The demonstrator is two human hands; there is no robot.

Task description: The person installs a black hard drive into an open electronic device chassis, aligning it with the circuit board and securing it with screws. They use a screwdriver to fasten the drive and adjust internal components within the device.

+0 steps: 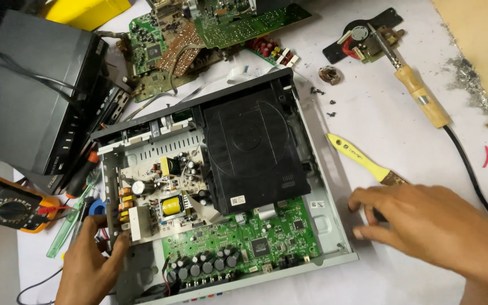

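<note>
Head view: opened disc player chassis (334, 226) sits mid-table (368, 101), lid off, long axis running lower-left to upper-right. Left hand (88, 265) is at the chassis's left wall, fingers (121, 240) curled around the metal edge and gripping it, just beside the pale power board (159, 197). Right hand (425, 223) hovers off the right wall, fingers (362, 231) loosely spread, not closed on anything I can see; something dark sits under the palm, can't tell what. Yellow-handled brush (360, 158) lies just up-left of the right fingers, handle pointing up-left, bristle end tucked under the hand. So the right hand is nearer the brush, and the left is the one on the chassis. Black disc drive (249, 147) and green main board (255, 237) lie between the two hands. Soldering iron (419, 93) rests well above the right fingers; orange multimeter (7, 206) is left of the left hand.
</note>
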